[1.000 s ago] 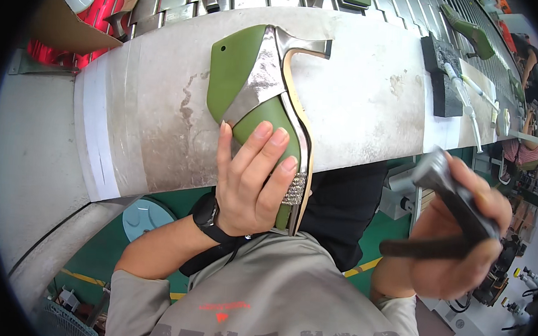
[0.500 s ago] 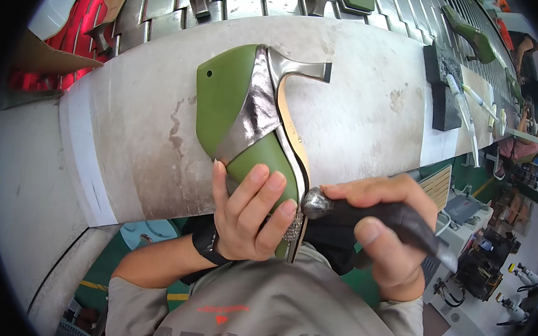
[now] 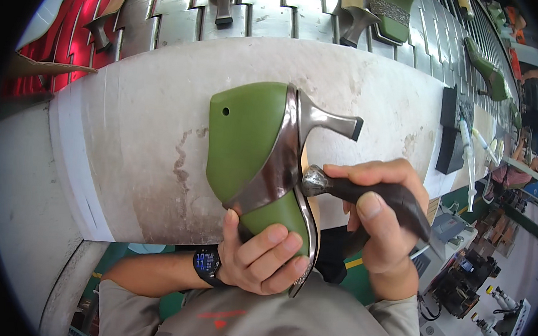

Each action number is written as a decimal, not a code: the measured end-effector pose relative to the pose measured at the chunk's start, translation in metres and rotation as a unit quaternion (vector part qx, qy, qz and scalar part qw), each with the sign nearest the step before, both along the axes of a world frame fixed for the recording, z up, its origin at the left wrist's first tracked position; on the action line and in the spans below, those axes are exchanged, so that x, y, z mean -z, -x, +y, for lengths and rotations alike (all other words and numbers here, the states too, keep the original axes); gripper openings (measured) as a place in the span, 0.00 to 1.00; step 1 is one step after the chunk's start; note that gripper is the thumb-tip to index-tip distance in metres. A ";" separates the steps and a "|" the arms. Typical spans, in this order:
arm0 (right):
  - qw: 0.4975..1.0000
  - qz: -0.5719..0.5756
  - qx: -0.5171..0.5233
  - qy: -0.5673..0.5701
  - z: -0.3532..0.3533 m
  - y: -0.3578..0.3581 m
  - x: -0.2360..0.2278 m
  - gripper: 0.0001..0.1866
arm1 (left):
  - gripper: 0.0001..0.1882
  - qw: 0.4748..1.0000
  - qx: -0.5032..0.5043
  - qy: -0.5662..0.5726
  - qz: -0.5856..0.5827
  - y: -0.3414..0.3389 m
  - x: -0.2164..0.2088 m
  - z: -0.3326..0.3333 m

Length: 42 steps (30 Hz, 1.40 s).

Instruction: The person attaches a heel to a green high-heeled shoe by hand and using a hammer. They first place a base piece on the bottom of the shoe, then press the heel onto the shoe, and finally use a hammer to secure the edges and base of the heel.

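Note:
A high-heeled shoe with a shiny metallic brown upper and silvery heel sits on a green shoe last. It lies on its side, heel pointing right and toe toward my body. My left hand is closed around the forepart, fingers across the green surface. In my right hand is a dark-handled hammer-like tool, whose exact kind I cannot tell. Its rounded metal head touches or nearly touches the sole edge near the arch. Part of the sole is hidden behind the tool head.
A stained pale work surface lies under the shoe. Beyond it runs a metal slatted conveyor bearing other heeled shoes. To the right stand a black block and white brush-like tools. A cardboard piece juts in at left.
The tool head has shifted along the sole edge from the forepart toward the arch and heel. The shoe is turned slightly and sits lower and farther right in view, which has itself moved.

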State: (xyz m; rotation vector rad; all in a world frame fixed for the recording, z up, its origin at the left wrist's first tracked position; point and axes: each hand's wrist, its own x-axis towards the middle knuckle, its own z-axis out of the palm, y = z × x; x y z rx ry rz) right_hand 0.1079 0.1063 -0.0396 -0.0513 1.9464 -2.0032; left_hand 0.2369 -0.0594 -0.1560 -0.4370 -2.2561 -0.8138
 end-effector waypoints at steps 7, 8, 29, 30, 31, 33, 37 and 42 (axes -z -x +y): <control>0.992 0.055 -0.091 -0.062 -0.004 0.036 -0.010 0.11 | 0.20 1.000 0.023 -0.004 0.001 -0.001 -0.005 -0.003; 0.988 0.063 -0.127 -0.067 -0.006 0.045 -0.012 0.11 | 0.20 1.000 0.015 -0.001 0.004 0.000 -0.003 -0.002; 0.956 0.019 -0.226 -0.183 -0.017 0.057 -0.032 0.11 | 0.21 1.000 0.016 0.016 0.002 -0.002 -0.004 -0.012; 0.957 0.027 -0.222 -0.184 -0.010 0.045 -0.026 0.11 | 0.21 1.000 0.019 0.017 0.010 0.000 -0.005 -0.011; 0.978 0.017 -0.160 -0.133 -0.003 0.032 -0.017 0.09 | 0.22 1.000 0.023 0.016 0.010 0.002 -0.005 -0.010; 0.992 0.020 -0.097 -0.072 0.006 0.022 -0.011 0.08 | 0.28 0.999 0.048 0.025 -0.007 0.000 -0.005 -0.017; 0.896 0.266 -0.105 -0.341 0.048 0.026 0.000 0.17 | 0.53 0.993 0.084 -0.066 -0.053 -0.002 -0.018 -0.026; 0.817 0.403 -0.050 -0.410 0.063 -0.002 -0.002 0.29 | 0.43 0.850 0.016 -0.512 -0.122 -0.016 -0.026 -0.075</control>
